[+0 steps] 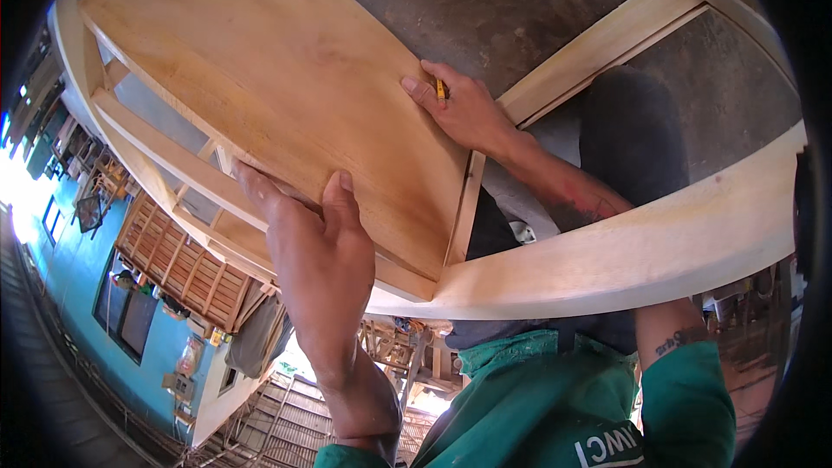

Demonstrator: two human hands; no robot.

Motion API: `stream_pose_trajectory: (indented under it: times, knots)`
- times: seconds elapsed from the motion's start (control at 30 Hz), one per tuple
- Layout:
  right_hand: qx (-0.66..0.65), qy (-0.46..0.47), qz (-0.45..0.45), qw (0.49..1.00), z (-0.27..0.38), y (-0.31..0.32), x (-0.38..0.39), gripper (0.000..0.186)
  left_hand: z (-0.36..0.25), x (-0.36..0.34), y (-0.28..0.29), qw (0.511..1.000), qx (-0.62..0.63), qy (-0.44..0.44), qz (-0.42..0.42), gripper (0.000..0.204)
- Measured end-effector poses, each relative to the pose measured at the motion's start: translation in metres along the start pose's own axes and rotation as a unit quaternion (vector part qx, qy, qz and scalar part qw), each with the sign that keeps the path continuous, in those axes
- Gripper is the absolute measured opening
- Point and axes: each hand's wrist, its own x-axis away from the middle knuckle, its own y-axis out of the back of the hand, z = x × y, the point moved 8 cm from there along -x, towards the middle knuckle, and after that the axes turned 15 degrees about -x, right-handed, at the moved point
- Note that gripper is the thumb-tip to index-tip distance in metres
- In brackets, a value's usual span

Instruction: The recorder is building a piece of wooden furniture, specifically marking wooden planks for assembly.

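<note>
A broad, light-brown wooden panel [260, 61] lies tilted within a pale wooden frame. My left hand [321, 251] grips the panel's near-left edge, thumb on the top face and fingers reaching along and under the side. At the panel's right edge, my right hand [464, 113] rests with its thumb and forefinger against the wood. A yellow-and-black pencil [441, 91] is tucked between that hand's fingers, mostly hidden. My right forearm passes behind a wide curved rail [624, 238] of the frame.
Slatted rails [186, 152] run along the panel's left side. A straight crossbar [607, 43] spans the frame at right, over a dark grey floor [511, 4]. My bent knee [637, 130] is inside the frame. Beyond stand a blue wall [82, 247] and a slatted wooden piece [178, 260].
</note>
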Motion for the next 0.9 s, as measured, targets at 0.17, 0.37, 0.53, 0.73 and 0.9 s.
stream_pose_trajectory:
  times: [0.17,0.37,0.53,0.73,0.9]
  knots:
    - [0.008,-0.053,0.033,0.998,-0.005,-0.005,0.0,0.07,-0.002,0.002,0.0,0.999,0.042,0.002,0.006,0.077]
    - [-0.013,-0.008,0.033,0.999,-0.01,0.003,-0.011,0.066,0.011,-0.004,-0.007,0.99,0.121,-0.066,-0.016,0.077]
    - [-0.153,0.06,-0.025,0.986,0.026,0.036,-0.013,0.053,0.007,-0.002,-0.005,0.995,0.093,-0.027,0.0,0.076]
    - [-0.187,-0.012,0.002,0.982,0.038,0.047,0.026,0.042,0.009,-0.003,-0.006,0.993,0.09,-0.071,-0.037,0.074]
    - [-0.192,-0.124,0.063,0.972,0.021,0.04,0.052,0.04,0.009,-0.002,-0.004,0.991,0.11,-0.067,-0.032,0.075]
